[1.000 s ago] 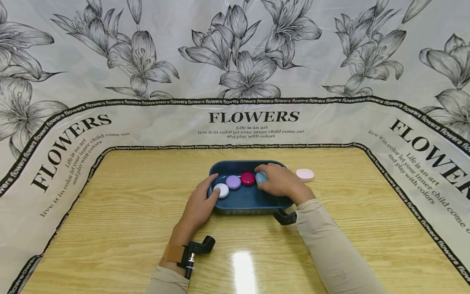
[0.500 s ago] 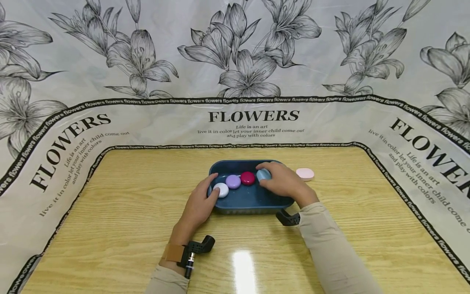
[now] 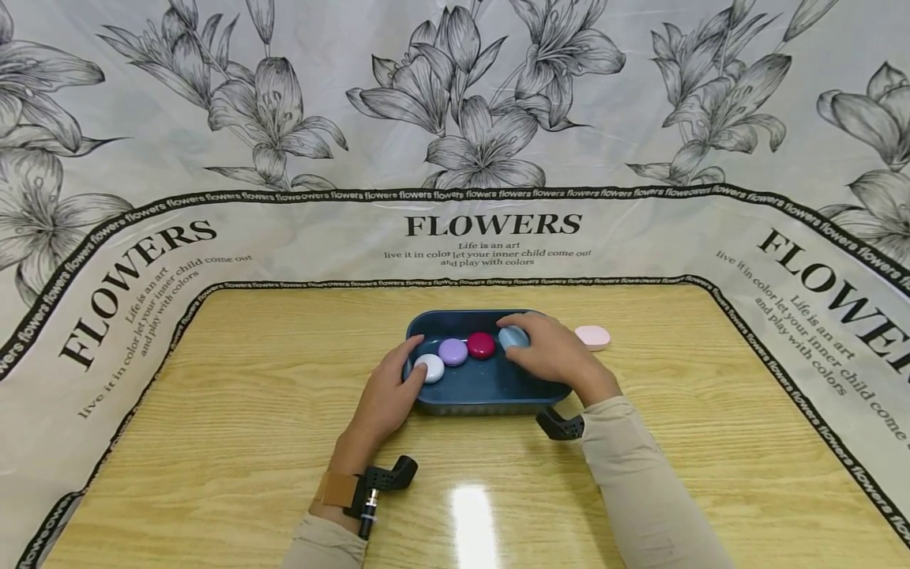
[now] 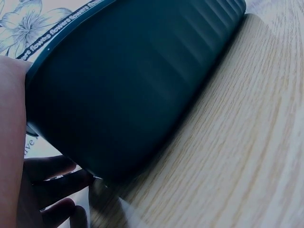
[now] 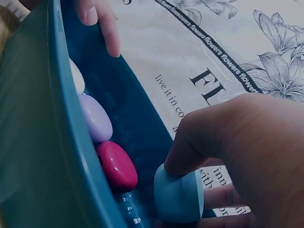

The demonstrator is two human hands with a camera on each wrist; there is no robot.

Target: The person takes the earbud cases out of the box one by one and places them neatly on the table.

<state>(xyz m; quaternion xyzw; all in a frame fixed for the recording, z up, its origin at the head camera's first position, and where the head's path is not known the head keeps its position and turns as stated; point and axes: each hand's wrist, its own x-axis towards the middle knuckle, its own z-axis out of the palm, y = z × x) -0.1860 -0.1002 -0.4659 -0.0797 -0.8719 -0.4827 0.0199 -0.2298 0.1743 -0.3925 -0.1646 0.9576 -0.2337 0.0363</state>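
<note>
A dark blue rectangular bin (image 3: pixel 490 387) stands on the table. My left hand (image 3: pixel 387 395) grips its left end, thumb over the rim and fingers along the outer wall. Near that thumb lies a glossy white rounded piece (image 3: pixel 430 368). A lilac rounded piece (image 3: pixel 453 352) and a crimson one (image 3: pixel 481 345) follow to the right in a row. With thumb and fingers, my right hand (image 3: pixel 558 352) pinches a light blue rounded piece (image 5: pixel 178 194) inside the bin's right half. A gap separates it from the crimson piece. Part of the light blue piece is hidden by my fingers.
A pale pink oval piece (image 3: pixel 593 337) lies on the wood-grain table (image 3: pixel 249 411), just right of the bin. Behind the table hangs a white cloth (image 3: pixel 490 237) printed with flowers and lettering. Each wrist carries a black camera mount (image 3: pixel 391 474).
The right hand has shifted slightly to the right with the light blue piece, widening the gap to the crimson one. The left hand and the bin stay in place.
</note>
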